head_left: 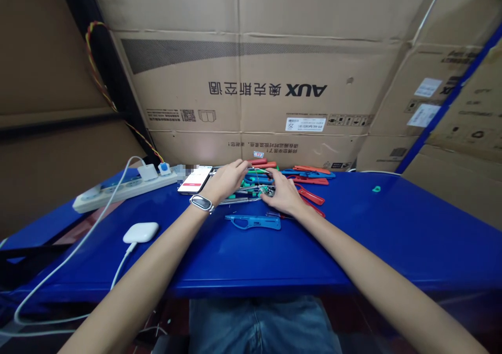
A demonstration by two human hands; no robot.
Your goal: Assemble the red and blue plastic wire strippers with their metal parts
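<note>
My left hand, with a white-banded watch on its wrist, reaches to the pile of parts at the back of the blue table. Its fingers are pressed together, and anything in them is too small to name. My right hand curls its thumb and index finger around small green and metallic parts. What it grips there cannot be made out. Thin metal tubes lie below the hands. In front is a blue plastic shell, shaped like a long lighter's handle. Red shells and blue shells lie right of my right hand.
A lit phone leans beside a white power strip on the left. Nearer lies a white charging case with its cable. A small green piece is on the right of the table. A cardboard wall stands behind.
</note>
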